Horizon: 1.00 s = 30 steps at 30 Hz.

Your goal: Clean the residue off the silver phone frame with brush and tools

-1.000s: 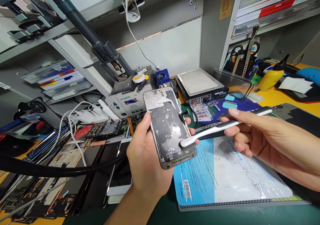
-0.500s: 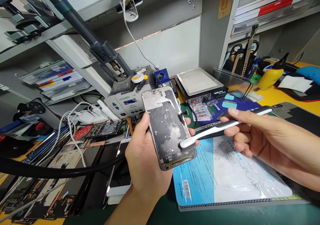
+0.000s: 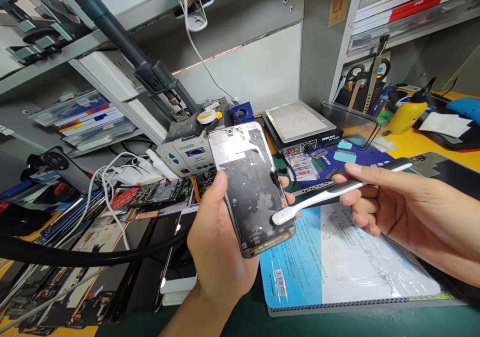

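Note:
My left hand point(image 3: 221, 242) is wrapped round a phone screen assembly point(image 3: 251, 192), its thumb on the left edge and fingertips showing at the right. The part's dark back faces up, with pale residue on its lower half and a silvery metal area at the top. Between thumb and fingers, my right hand point(image 3: 390, 197) grips a white and black brush point(image 3: 318, 196). The brush head lies over the lower right of the assembly, bristles down and mostly hidden.
Below my right hand lies a blue and white packaged sheet point(image 3: 348, 257). A heating plate point(image 3: 300, 122) and a rework station point(image 3: 191, 154) stand behind. Phone parts point(image 3: 82, 272) and white cables point(image 3: 107, 177) fill the left; a yellow bottle point(image 3: 408, 112) is at the right.
The brush head has moved slightly right and down over the assembly. The assembly's top has tilted a little up and left in my left hand.

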Motion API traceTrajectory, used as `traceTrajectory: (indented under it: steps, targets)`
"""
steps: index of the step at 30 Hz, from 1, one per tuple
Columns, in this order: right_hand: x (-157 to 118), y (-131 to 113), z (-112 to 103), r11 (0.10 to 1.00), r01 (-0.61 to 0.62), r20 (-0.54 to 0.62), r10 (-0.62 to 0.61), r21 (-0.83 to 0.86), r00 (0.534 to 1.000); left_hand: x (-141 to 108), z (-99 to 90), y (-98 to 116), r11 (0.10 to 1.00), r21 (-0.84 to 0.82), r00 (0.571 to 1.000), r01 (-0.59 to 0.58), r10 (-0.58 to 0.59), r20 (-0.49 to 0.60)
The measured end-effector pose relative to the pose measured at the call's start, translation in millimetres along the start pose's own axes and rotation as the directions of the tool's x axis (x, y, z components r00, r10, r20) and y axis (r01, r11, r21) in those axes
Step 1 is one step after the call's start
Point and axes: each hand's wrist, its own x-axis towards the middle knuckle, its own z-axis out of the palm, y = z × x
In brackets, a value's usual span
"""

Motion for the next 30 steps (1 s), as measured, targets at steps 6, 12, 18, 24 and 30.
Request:
traceTrajectory:
  steps: [6,12,18,24,30]
  targets:
    - [-0.7,0.6,-1.3,0.998,-0.045,0.048,0.043,0.039,0.998,1.6,0.1,-0.5,1.000,-0.015,0.999,0.002,-0.003,-0.037]
    - [0.0,2.4,-3.5,0.998,-0.057,0.019,0.057,0.029,0.998,2.5,0.4,-0.3,0.999,-0.020,0.996,0.027,-0.029,-0.084]
    - [1.2,2.5,-3.2,0.998,-0.062,-0.002,0.062,0.029,0.998,0.5,-1.4,-0.6,1.000,-0.008,0.998,0.020,-0.020,-0.053]
    - [-1.1,3.4,-4.3,0.998,-0.050,0.022,0.049,0.032,0.999,0.7,-2.1,-1.5,1.000,0.013,0.999,0.006,-0.006,-0.039]
    - [0.8,3.6,-3.1,0.998,-0.049,0.008,0.049,0.040,0.999,1.9,-2.8,-1.8,0.999,0.045,0.999,0.013,-0.011,-0.034]
